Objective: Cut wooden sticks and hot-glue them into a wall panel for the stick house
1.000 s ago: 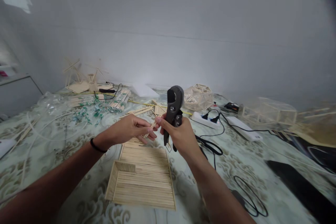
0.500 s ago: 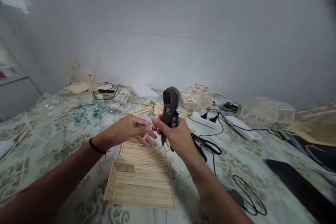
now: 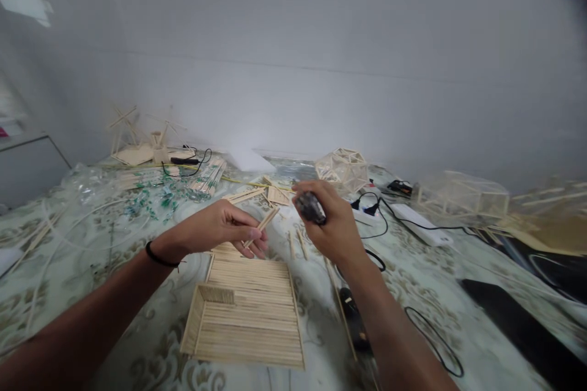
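Note:
My left hand (image 3: 224, 229) pinches a short wooden stick (image 3: 262, 225) over the far edge of a flat panel of glued sticks (image 3: 250, 311). That panel lies on the patterned cloth and has a low wall along its left side. My right hand (image 3: 332, 220) is closed around a dark cutting tool (image 3: 310, 208), which is tipped over and blurred, a little to the right of the stick. The two hands are apart.
Loose sticks (image 3: 300, 244) lie on the cloth between my hands. A stick polyhedron (image 3: 343, 168), a white power strip (image 3: 367, 211) with black cables, and stick frames (image 3: 461, 195) stand behind. Black scissors (image 3: 355, 317) lie under my right forearm. Stick bundles and plastic bags are at the left.
My right hand has moved right, away from the stick, and turned the tool from upright to lying over. The left hand stays put with the stick.

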### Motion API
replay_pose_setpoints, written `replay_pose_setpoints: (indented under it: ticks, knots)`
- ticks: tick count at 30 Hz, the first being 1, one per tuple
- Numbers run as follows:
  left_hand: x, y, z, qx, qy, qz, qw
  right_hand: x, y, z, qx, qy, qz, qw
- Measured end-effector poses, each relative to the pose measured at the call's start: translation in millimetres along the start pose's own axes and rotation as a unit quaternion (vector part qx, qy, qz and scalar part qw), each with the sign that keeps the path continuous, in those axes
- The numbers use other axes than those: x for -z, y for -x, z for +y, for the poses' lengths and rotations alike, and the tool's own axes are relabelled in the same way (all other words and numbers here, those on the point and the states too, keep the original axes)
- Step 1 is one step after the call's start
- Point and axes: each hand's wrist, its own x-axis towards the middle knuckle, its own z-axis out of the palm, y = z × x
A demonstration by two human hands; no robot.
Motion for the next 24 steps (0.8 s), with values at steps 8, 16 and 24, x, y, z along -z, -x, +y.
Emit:
replay_pose_setpoints:
  ticks: [8,16,24]
  knots:
    - [0.2,2,2,-0.037,-0.057,-0.051,0.996,-15,8,7,0.127,0.069,-0.054,0.988]
    - [0.1,4,2,-0.040,-0.056,-0.087,0.994,-15,7,-2,0.153,0.098,-0.054,0.982]
    - [-2.2,4,-4,-0.038,-0.051,-0.064,0.996,-16,8,-4,0.120,0.125,-0.039,0.984]
